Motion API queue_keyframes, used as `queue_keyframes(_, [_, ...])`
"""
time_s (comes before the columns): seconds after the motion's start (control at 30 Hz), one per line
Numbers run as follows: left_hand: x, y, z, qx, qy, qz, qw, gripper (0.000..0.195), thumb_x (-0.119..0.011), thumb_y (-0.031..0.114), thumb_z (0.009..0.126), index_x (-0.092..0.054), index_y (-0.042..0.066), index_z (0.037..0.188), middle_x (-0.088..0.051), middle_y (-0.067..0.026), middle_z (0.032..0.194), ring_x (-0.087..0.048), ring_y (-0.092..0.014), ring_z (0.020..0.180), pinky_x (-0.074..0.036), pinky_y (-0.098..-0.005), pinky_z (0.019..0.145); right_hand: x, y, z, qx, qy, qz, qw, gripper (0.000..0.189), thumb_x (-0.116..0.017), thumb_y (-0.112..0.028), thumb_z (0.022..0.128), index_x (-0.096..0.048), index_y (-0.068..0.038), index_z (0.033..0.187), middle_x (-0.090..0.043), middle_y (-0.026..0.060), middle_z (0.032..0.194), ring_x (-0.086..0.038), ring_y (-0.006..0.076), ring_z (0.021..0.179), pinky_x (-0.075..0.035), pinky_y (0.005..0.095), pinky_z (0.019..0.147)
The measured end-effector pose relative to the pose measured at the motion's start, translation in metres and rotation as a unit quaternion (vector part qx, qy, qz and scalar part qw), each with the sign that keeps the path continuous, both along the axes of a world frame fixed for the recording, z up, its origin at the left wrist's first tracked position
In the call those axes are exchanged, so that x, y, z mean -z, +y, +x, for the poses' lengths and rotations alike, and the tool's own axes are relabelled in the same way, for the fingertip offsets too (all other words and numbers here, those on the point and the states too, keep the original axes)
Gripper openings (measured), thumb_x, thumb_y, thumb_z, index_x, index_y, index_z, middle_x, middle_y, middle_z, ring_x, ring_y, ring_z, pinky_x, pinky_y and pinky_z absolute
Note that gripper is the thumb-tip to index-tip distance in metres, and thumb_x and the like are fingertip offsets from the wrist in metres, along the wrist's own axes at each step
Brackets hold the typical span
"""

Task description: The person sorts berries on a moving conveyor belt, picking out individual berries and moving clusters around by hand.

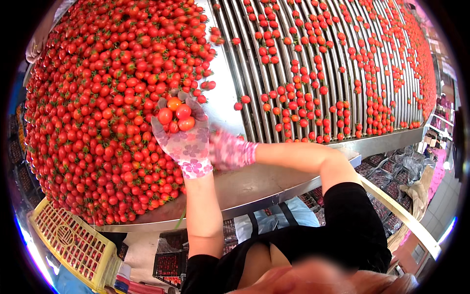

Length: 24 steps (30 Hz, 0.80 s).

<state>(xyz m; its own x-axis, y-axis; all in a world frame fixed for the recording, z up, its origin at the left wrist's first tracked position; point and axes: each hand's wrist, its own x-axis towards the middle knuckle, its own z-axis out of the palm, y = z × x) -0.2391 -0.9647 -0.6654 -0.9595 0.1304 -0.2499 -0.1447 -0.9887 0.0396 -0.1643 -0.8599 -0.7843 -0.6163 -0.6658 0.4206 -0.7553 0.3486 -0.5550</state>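
Note:
My left hand, in a pink flowered glove with grey fingers, is palm up above the pile. Several cherry tomatoes, red with one more orange, rest in its cupped palm and fingers. My right hand, in a similar flowered glove, is blurred beside the left wrist, over the metal table edge; its fingers are partly hidden, and I cannot tell whether it holds anything. A large heap of red cherry tomatoes, many with green calyxes, spreads under and left of my hands. Right of the heap lies a smooth metal plate.
A metal roller conveyor carries scattered cherry tomatoes at the right. At the lower left stands a yellow plastic crate. Below the table are dark crates of tomatoes. Part of another person's arm shows at the upper left.

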Motion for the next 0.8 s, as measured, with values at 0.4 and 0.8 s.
queue_keyframes(0.4, [0.003, 0.007, 0.006, 0.002, -0.037, -0.016, 0.999, 0.037, -0.07, 0.028, 0.09, -0.062, 0.005, 0.118, -0.057, -0.0156, 0.127, -0.056, -0.032, 0.115, -0.051, -0.0459, 0.098, 0.071, 0.078, -0.137, 0.116, 0.042, 0.273, 0.954, 0.024, -0.06, -0.033, 0.086, -0.065, -0.021, 0.107, -0.057, 0.0032, 0.124, -0.054, 0.032, 0.117, -0.04, 0.0597, 0.101])
queue_keyframes(0.8, [0.002, -0.004, 0.001, -0.005, -0.024, -0.023, 0.999, 0.036, -0.065, 0.033, 0.093, -0.062, 0.006, 0.117, -0.06, -0.0141, 0.125, -0.06, -0.031, 0.112, -0.052, -0.0449, 0.095, 0.048, 0.082, -0.149, 0.227, -0.071, 0.211, 0.948, 0.058, -0.068, -0.022, 0.079, -0.055, -0.012, 0.134, -0.049, 0.0159, 0.139, -0.045, 0.0375, 0.131, -0.035, 0.0505, 0.111])
